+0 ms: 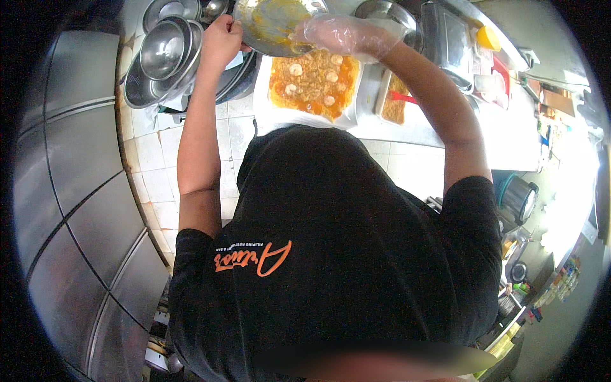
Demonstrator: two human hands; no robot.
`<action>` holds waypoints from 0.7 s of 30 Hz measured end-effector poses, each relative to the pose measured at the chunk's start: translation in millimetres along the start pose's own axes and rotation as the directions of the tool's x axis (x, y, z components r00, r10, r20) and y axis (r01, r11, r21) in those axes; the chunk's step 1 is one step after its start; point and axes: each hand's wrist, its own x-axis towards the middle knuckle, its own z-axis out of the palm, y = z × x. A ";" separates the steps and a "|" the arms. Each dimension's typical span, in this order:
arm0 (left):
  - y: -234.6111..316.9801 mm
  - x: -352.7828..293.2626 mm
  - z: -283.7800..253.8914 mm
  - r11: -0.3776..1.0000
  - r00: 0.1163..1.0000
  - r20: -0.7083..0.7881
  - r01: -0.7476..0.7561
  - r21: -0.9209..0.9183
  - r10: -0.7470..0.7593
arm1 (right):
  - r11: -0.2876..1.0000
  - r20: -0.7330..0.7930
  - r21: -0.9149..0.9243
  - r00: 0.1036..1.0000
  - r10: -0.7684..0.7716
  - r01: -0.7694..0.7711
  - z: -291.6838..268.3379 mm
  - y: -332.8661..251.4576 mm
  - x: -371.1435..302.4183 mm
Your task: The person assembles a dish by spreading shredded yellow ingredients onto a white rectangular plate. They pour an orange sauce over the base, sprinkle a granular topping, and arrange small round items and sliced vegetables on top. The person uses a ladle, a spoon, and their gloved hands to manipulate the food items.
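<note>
Tiled table (407, 156): left hand (219, 39) grips the stiff, sauce-slick steel bowl (273, 25) rim; gloved right hand (347, 35), fingers curled, scrapes inside.

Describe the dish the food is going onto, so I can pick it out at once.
Start at the stainless counter at the top of the view. Just below the tilted metal bowl, held by the bare left hand and the gloved right hand, sits a white rectangular platter. It alone holds orange-sauced noodles topped with shrimp.

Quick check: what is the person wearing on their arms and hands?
Short black sleeves end above the elbows, leaving both forearms bare. The right hand wears a thin, clear, crinkled disposable plastic glove. The left hand has no glove. No watch or jewellery shows.
</note>
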 end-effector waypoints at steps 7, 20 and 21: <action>-19.5 -7.9 -8.2 0.996 0.997 -0.008 0.079 0.029 -0.079 | 0.994 -0.166 0.000 0.980 -0.104 0.106 11.2 4.2 -26.5; -8.6 -18.8 -41.4 0.956 0.987 -0.059 0.129 -0.264 -0.149 | 0.967 -0.343 -0.034 0.912 0.226 -0.252 48.9 7.1 -68.5; -0.2 -17.4 -48.0 0.911 0.977 -0.059 0.168 -0.377 -0.205 | 0.967 -0.325 -0.017 0.916 0.236 -0.256 38.7 -7.1 -68.3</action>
